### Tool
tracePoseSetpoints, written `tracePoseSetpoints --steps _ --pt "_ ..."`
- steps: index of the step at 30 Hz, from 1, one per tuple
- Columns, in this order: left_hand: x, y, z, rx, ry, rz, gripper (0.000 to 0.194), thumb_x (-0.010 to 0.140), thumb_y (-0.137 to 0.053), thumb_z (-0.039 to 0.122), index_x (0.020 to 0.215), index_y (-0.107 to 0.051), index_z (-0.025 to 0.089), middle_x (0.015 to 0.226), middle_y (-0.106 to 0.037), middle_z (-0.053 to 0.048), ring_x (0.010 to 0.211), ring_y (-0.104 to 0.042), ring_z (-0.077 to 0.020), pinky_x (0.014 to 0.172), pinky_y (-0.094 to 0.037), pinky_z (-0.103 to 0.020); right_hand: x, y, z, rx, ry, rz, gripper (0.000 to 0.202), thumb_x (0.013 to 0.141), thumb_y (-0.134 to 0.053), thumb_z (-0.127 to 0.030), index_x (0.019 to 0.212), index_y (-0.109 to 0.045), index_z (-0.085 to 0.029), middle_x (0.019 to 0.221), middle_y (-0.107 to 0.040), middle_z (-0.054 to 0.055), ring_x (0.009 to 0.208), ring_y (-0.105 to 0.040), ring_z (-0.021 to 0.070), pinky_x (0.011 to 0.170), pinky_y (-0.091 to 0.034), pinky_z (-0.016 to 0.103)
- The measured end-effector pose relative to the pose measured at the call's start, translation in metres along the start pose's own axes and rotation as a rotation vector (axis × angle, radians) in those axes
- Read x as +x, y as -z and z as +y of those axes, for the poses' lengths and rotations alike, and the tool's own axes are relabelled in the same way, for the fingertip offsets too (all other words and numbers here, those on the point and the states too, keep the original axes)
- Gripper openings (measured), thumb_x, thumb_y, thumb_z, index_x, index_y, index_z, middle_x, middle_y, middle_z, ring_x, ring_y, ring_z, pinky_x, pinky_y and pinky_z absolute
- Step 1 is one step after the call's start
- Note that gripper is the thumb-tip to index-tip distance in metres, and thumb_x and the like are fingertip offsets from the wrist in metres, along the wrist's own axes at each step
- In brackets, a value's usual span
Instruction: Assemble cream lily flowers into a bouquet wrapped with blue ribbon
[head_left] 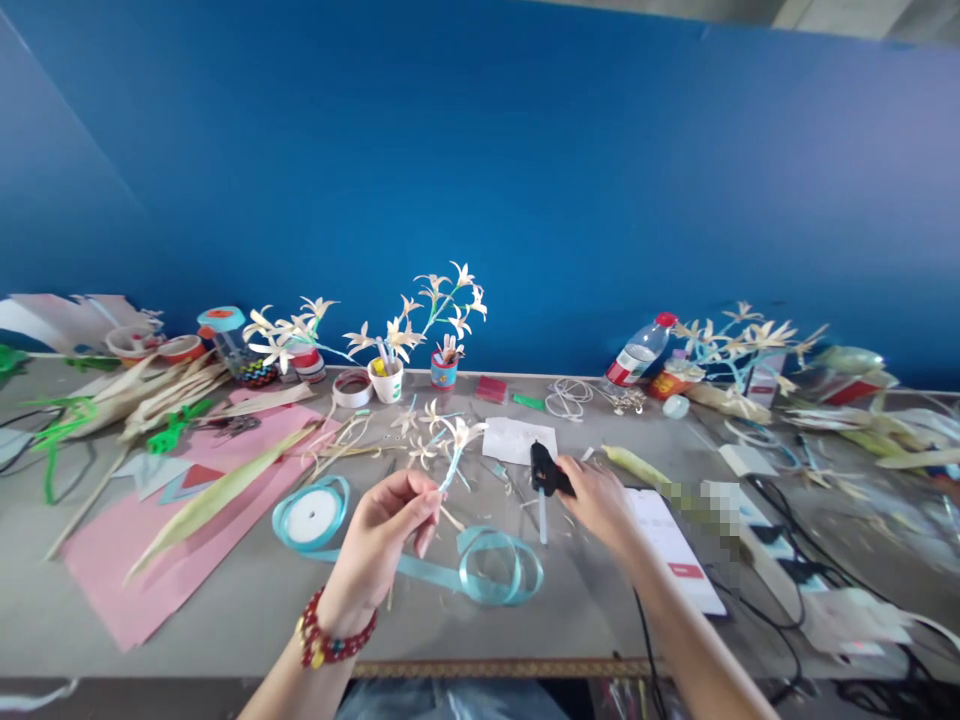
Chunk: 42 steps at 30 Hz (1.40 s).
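My left hand (401, 515), with a red beaded bracelet at the wrist, pinches the light-blue stem of a cream handmade flower (459, 440) between thumb and fingertips. The blossom points up and away from me. To the right, my right hand (596, 495) grips a black hot glue gun (544, 468), from which a pale glue stick (543, 515) sticks out towards me. A white paper sheet (517, 440) lies just beyond the gun. Between the hands, loops of light-blue ribbon (499, 590) rest on the table, running from a ribbon spool (311, 515) left of my left hand.
Pink paper (112, 570) with dry corn husks covers the left side. Along the blue wall stand cups with finished flowers (386, 380) and a tilted plastic bottle (641, 350). A phone (679, 560), cables and a power strip (765, 570) lie at the right.
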<state>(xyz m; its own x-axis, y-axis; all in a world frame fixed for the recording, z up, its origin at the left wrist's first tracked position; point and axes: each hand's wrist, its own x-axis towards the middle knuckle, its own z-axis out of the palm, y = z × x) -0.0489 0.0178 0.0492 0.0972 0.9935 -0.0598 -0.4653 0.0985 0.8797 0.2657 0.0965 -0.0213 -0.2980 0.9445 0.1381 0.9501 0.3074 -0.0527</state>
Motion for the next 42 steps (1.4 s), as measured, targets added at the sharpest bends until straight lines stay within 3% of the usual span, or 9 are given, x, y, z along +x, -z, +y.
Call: tracePoseSetpoints --steps 5,8,11,13,16,21,27,35,42 --pt "-0.001 0.01 0.0 0.047 -0.05 0.06 0.025 0.079 -0.08 0.035 0.076 -0.066 0.014 0.061 -0.06 0.003 0.044 -0.046 -0.0033 0.044 -0.034 -0.016 0.011 0.007 0.025 0.014 0.027 -0.111 0.049 0.072 -0.061 -0.007 0.119 -0.063 -0.019 0.114 -0.073 0.012 0.106 -0.066 0.0302 0.09 -0.045 0.037" --pt "0.0 0.015 -0.004 0.088 -0.069 0.09 0.024 0.081 -0.078 0.035 0.078 -0.066 0.014 0.062 -0.06 0.003 0.045 -0.047 -0.0036 0.044 -0.034 -0.016 0.004 0.02 0.019 -0.002 -0.017 -0.109 0.064 0.068 -0.061 -0.004 0.13 -0.058 -0.018 0.124 -0.068 0.015 0.113 -0.062 0.0347 0.094 -0.044 0.043" --pt "0.001 0.018 -0.01 0.13 -0.067 0.113 0.022 0.083 -0.076 0.034 0.08 -0.066 0.015 0.062 -0.059 0.003 0.045 -0.047 -0.0038 0.045 -0.035 -0.017 -0.008 0.028 -0.018 0.041 -0.012 -0.057 0.039 0.083 -0.055 -0.011 0.12 -0.063 -0.02 0.124 -0.067 0.013 0.112 -0.062 0.0305 0.096 -0.044 0.041" --pt "0.001 0.017 -0.013 0.165 -0.072 0.121 0.02 0.084 -0.074 0.033 0.08 -0.065 0.015 0.062 -0.059 0.004 0.046 -0.047 -0.0039 0.046 -0.037 -0.017 -0.013 0.025 -0.054 0.275 0.12 -0.051 0.022 0.094 -0.051 -0.021 0.11 -0.066 -0.021 0.117 -0.07 0.01 0.108 -0.063 0.0254 0.094 -0.045 0.035" --pt "0.0 0.017 -0.017 0.207 -0.084 0.121 0.018 0.085 -0.072 0.032 0.081 -0.065 0.015 0.063 -0.059 0.004 0.046 -0.048 -0.0041 0.047 -0.038 -0.018 -0.013 0.011 -0.1 0.42 0.159 -0.157 0.012 0.088 -0.064 -0.025 0.097 -0.069 -0.021 0.102 -0.073 0.009 0.099 -0.065 0.0276 0.088 -0.046 0.037" --pt "-0.004 0.019 -0.018 0.247 -0.111 0.127 0.017 0.087 -0.07 0.031 0.082 -0.064 0.015 0.065 -0.058 0.004 0.047 -0.049 -0.0047 0.048 -0.039 -0.018 -0.009 0.005 -0.117 0.497 0.1 -0.153 0.013 0.088 -0.058 -0.015 0.079 -0.064 -0.021 0.082 -0.072 0.004 0.083 -0.066 0.0221 0.076 -0.046 0.032" --pt "0.0 0.007 -0.02 0.262 -0.07 0.124 0.024 0.084 -0.071 0.036 0.079 -0.063 0.015 0.063 -0.058 0.003 0.046 -0.049 -0.0055 0.046 -0.04 -0.019 -0.026 0.039 -0.121 1.363 -0.141 -0.128 0.019 0.092 -0.061 -0.04 0.092 -0.061 -0.021 0.077 -0.071 0.002 0.073 -0.067 0.0181 0.068 -0.049 0.027" --pt "0.004 -0.011 -0.029 0.28 -0.058 0.037 0.027 0.085 -0.071 0.04 0.08 -0.064 0.014 0.062 -0.057 0.003 0.047 -0.05 -0.0069 0.047 -0.042 -0.019 -0.031 0.038 -0.145 1.756 -0.32 0.07 0.034 0.08 -0.078 -0.046 0.078 -0.057 -0.02 0.058 -0.052 -0.006 0.051 -0.043 0.0087 0.05 -0.034 0.02" --pt "0.003 -0.021 -0.023 0.235 -0.04 0.06 0.032 0.078 -0.076 0.044 0.079 -0.065 0.014 0.054 -0.054 0.004 0.044 -0.047 -0.0076 0.044 -0.042 -0.02 -0.033 0.039 -0.155 1.57 -0.254 0.296 0.026 0.083 -0.075 -0.041 0.076 -0.06 -0.02 0.063 -0.056 -0.003 0.053 -0.046 0.0105 0.049 -0.038 0.021"
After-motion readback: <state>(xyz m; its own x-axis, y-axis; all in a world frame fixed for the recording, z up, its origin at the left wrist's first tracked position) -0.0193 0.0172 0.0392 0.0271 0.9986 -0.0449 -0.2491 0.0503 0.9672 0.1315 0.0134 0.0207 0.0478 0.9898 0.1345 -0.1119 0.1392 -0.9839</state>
